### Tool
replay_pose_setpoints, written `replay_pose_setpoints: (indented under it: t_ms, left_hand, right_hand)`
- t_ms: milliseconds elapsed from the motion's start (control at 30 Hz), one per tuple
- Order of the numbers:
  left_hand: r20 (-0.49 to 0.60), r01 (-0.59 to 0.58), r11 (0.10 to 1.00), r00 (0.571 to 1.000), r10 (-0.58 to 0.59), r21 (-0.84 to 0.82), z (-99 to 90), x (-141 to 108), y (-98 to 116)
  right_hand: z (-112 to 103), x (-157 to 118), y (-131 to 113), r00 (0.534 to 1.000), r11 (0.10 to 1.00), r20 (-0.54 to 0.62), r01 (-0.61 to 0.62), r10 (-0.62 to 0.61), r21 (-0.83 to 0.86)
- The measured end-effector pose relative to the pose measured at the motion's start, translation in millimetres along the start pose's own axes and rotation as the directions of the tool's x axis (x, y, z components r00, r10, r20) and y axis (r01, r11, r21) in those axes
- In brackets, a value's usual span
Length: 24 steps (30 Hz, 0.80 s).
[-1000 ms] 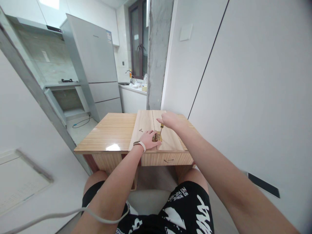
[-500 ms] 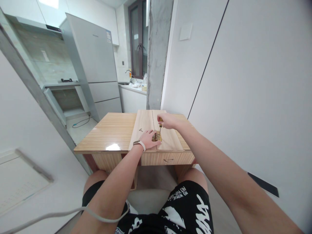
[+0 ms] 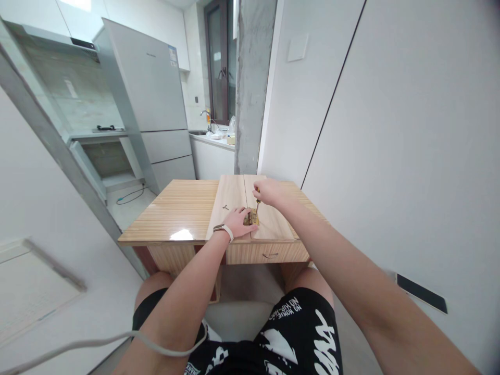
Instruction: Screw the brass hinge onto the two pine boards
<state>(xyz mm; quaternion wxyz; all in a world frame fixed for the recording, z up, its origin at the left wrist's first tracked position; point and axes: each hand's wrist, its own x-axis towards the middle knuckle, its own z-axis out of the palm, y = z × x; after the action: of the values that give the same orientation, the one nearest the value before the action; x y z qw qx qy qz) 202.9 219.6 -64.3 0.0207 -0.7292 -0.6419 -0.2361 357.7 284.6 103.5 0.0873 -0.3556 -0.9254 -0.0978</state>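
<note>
A brass-coloured hinge (image 3: 255, 217) lies across the seam between two pale wooden boards (image 3: 231, 190). My left hand (image 3: 236, 222) rests on the boards and steadies the hinge, with its thumb at the near edge and its fingers at the far side, covering part of the left leaf. My right hand (image 3: 267, 191) is closed round the yellow-and-black handle of a screwdriver (image 3: 257, 204). The screwdriver stands nearly upright, its tip down at the hinge's right leaf. Whether a screw sits under the tip is too small to tell. A few small screws (image 3: 225, 207) lie left of my left hand.
The boards lie on a striped wooden desk (image 3: 172, 208) with a drawer (image 3: 269, 255) at its front. A white wall (image 3: 390, 130) runs along the right. Behind stand a fridge (image 3: 148, 88) and a sink counter. A white cable (image 3: 117, 336) crosses my left forearm.
My right hand has shifted very slightly on the screwdriver handle, and its wrist and forearm have turned a little. My left hand and the hinge stay in place.
</note>
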Motion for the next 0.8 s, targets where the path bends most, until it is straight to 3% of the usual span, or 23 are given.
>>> replay_pose_setpoints:
  t_ms: [133,333,467,800]
  left_hand:
    - [0.009,0.01,1.0,1.0,-0.01,-0.003,-0.8,-0.1,1.1]
    - [0.014,0.018,1.0,1.0,-0.018,-0.005,-0.8,0.2,0.6]
    - [0.009,0.016,1.0,1.0,-0.016,-0.011,-0.5,-0.1,-0.2]
    - [0.015,0.024,0.999,1.0,-0.024,-0.023,-3.2,-1.5,1.9]
  right_hand:
    - [6.7,0.4,-5.3,0.995,0.996,-0.044,-0.087,0.086,-0.018]
    - [3.0,-1.9,0.0,0.998,0.981,-0.042,0.062,-0.055,0.182]
    - [-0.3,-1.7,4.5,0.996,0.959,0.037,0.068,-0.081,0.275]
    - [-1.9,1.8,6.3,0.998,0.974,0.03,0.047,-0.055,0.22]
